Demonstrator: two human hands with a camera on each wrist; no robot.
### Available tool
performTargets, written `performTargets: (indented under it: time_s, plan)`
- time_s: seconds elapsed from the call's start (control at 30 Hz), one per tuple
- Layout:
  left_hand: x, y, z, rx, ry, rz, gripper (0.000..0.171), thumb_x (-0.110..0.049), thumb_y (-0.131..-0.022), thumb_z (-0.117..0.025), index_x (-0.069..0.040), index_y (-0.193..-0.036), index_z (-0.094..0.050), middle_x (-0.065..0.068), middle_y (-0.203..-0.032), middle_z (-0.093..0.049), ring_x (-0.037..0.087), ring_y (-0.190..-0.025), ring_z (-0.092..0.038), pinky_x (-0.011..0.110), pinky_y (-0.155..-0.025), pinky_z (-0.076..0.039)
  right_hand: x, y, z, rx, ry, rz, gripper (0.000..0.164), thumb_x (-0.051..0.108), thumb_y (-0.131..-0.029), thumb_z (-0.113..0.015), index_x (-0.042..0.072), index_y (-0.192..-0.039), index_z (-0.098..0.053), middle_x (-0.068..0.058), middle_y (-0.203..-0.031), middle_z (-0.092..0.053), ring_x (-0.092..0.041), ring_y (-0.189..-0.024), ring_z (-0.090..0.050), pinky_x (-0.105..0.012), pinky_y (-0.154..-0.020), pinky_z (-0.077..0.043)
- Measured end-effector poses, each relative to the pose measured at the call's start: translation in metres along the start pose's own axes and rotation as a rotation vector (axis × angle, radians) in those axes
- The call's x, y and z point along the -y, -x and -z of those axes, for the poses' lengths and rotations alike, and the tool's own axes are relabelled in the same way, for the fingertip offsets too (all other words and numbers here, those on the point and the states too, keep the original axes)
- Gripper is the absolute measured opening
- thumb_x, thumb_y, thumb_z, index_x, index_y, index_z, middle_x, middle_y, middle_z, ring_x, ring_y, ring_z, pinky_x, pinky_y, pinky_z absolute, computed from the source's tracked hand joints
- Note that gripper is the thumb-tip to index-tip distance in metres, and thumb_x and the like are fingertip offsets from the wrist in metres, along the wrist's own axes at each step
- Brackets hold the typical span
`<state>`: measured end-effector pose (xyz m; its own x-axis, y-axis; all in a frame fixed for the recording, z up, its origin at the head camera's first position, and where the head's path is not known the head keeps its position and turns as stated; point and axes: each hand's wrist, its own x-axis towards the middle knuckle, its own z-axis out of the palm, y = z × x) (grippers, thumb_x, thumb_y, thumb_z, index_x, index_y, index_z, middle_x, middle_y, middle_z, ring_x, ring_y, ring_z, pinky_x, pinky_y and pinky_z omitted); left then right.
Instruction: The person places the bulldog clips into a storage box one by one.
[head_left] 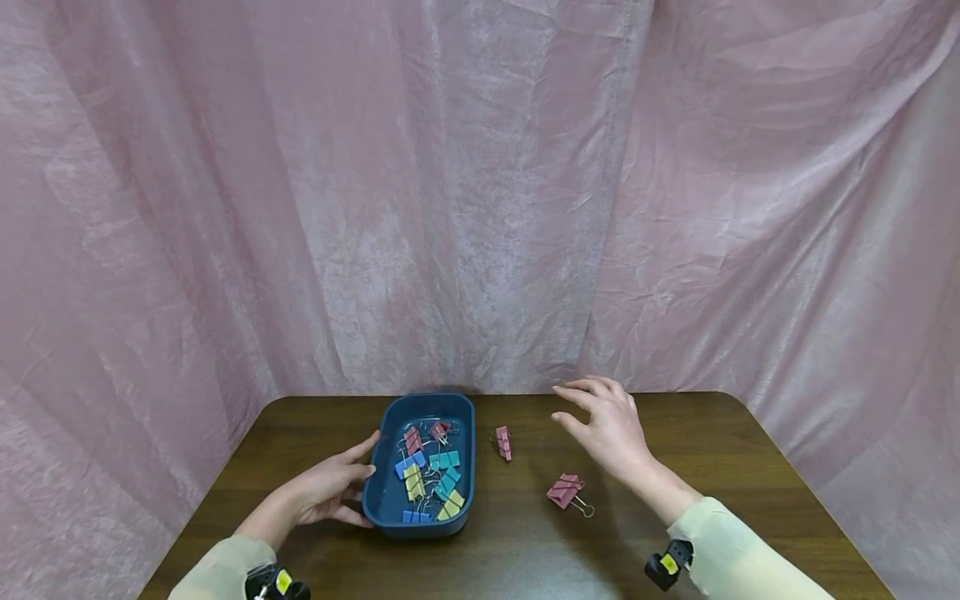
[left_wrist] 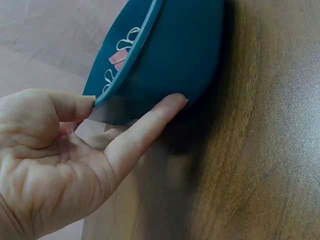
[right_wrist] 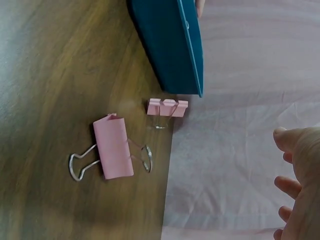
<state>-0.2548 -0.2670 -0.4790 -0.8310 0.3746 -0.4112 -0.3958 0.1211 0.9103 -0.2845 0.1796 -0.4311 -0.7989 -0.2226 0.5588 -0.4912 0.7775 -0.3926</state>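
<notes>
My left hand (head_left: pixel 330 487) is at the left side of a blue plastic bin (head_left: pixel 467 467). Its thumb touches the rim and an extended finger rests against the outer wall, as the left wrist view shows. Inside the bin lie several binder clips in pink, blue, teal and yellow, among them a yellow binder clip (head_left: pixel 414 482). My right hand (head_left: pixel 606 418) hovers above the table with spread, slightly bent fingers and nothing in them. Below and left of it a larger pink binder clip (head_left: pixel 565 490) lies on the wood. A smaller pink binder clip (head_left: pixel 503 443) is closer to the bin.
The brown wooden table (head_left: pixel 517 558) has rounded far corners. Pink velvety curtain (head_left: pixel 465 208) hangs right behind its far edge, close to the bin's far end. A black wrist device (head_left: pixel 667 565) is worn at the right sleeve.
</notes>
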Motion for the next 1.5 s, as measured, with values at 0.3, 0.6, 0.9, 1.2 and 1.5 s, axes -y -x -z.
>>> performTargets:
  time_s: [0.3, 0.6, 0.9, 1.2, 1.5]
  plan:
    - [0.000, 0.001, -0.001, -0.008, -0.005, -0.005, 0.068, -0.014, -0.110, -0.039, -0.020, -0.166, 0.001, 0.035, -0.133, -0.053, 0.046, -0.113, -0.064, 0.065, -0.080, -0.055, -0.012, 0.010, 0.005, -0.027, 0.005, 0.010, 0.041, 0.027, -0.084, -0.085, 0.019, -0.123, -0.077, -0.006, -0.124, -0.069, -0.036, -0.126, -0.049, -0.058, -0.101, -0.033]
    - [0.001, 0.001, 0.000, 0.003, -0.002, -0.008, 0.069, -0.014, -0.110, -0.039, -0.020, -0.166, 0.001, 0.037, -0.135, -0.051, 0.046, -0.113, -0.063, 0.066, -0.080, -0.055, -0.021, 0.019, 0.012, -0.006, -0.001, -0.019, 0.042, 0.027, -0.085, -0.084, 0.017, -0.125, -0.075, -0.008, -0.126, -0.068, -0.038, -0.126, -0.047, -0.059, -0.102, -0.033]
    - [0.001, 0.001, -0.001, 0.000, 0.001, -0.012, 0.068, -0.014, -0.111, -0.039, -0.021, -0.166, 0.001, 0.036, -0.135, -0.050, 0.046, -0.113, -0.063, 0.066, -0.080, -0.055, -0.029, 0.027, 0.015, -0.003, 0.005, -0.050, 0.045, 0.027, -0.085, -0.085, 0.014, -0.127, -0.074, -0.006, -0.122, -0.069, -0.039, -0.125, -0.048, -0.057, -0.099, -0.036]
    - [0.002, 0.001, -0.001, -0.010, -0.004, -0.015, 0.068, -0.014, -0.111, -0.039, -0.020, -0.166, 0.001, 0.035, -0.134, -0.051, 0.046, -0.112, -0.064, 0.066, -0.079, -0.055, -0.039, 0.039, 0.017, 0.014, 0.026, -0.054, 0.046, 0.026, -0.085, -0.084, 0.014, -0.128, -0.073, -0.010, -0.121, -0.068, -0.039, -0.121, -0.051, -0.059, -0.097, -0.039]
    - [0.001, 0.001, -0.001, -0.010, -0.001, -0.004, 0.068, -0.014, -0.111, -0.038, -0.021, -0.166, 0.001, 0.035, -0.133, -0.053, 0.045, -0.111, -0.065, 0.065, -0.080, -0.055, -0.045, 0.048, 0.019, 0.021, 0.034, -0.041, 0.045, 0.024, -0.085, -0.085, 0.014, -0.128, -0.073, -0.010, -0.119, -0.068, -0.038, -0.118, -0.055, -0.060, -0.096, -0.042]
